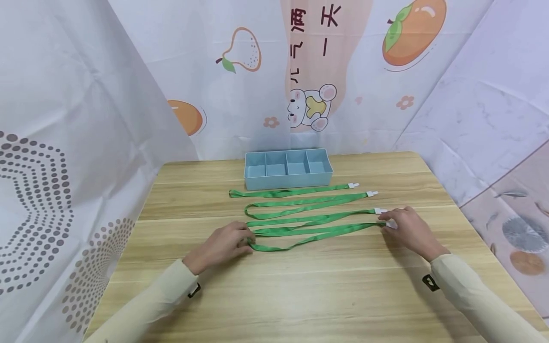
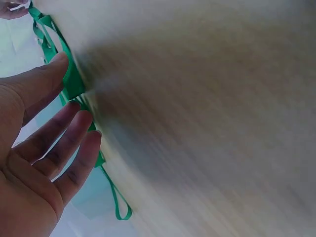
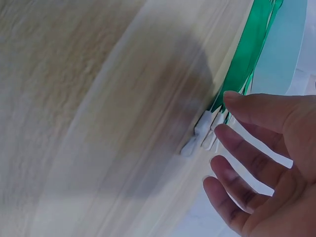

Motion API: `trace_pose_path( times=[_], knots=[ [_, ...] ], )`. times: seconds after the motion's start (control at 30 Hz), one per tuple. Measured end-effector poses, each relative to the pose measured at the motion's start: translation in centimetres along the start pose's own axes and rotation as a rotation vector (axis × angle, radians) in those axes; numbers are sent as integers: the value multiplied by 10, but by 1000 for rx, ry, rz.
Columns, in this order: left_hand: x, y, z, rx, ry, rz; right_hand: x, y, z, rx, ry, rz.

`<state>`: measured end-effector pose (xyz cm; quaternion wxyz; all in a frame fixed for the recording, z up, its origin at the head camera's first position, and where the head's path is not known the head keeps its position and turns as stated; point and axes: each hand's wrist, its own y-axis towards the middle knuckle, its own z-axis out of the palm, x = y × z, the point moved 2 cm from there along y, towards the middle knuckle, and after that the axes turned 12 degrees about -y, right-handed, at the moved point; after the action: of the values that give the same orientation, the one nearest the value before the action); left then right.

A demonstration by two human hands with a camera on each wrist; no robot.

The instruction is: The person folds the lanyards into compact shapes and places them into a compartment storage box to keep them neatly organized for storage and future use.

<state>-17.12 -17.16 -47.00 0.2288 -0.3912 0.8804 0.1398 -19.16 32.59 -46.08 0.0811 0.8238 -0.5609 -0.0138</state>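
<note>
Several green lanyards with white clips lie stretched side by side across the wooden table in the head view. My left hand [image 1: 227,242] pinches the looped left end of the nearest lanyard [image 1: 270,248]; its thumb lies on the green strap [image 2: 74,84] in the left wrist view, other fingers loosely spread. At the opposite end, my right hand [image 1: 409,233] pinches that lanyard beside its white clip [image 3: 196,131]. The index fingertips are mostly hidden behind the thumbs. Just behind is another lanyard [image 1: 330,218], its clip [image 1: 380,211] close to the right fingers.
A blue divided box [image 1: 288,181] stands at the table's back, behind the farthest lanyard [image 1: 300,191]. One more lanyard [image 1: 317,200] lies between that one and the nearer pair. Patterned cloth [image 1: 240,109] hangs around the table [image 1: 300,295].
</note>
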Motion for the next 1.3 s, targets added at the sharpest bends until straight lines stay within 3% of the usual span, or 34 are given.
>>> trace_pose_path(
  times=[0.53, 1.0, 1.3],
  knots=[
    [0, 2, 4, -31, 33, -15, -10, -4, 6, -10, -17, 22],
    [-2, -1, 0, -119, -65, -35, -10, -4, 6, -35, -92, -15],
    [-2, -4, 0, -142, -10, 38, -7, -6, 8, -157, -174, -111]
  ],
)
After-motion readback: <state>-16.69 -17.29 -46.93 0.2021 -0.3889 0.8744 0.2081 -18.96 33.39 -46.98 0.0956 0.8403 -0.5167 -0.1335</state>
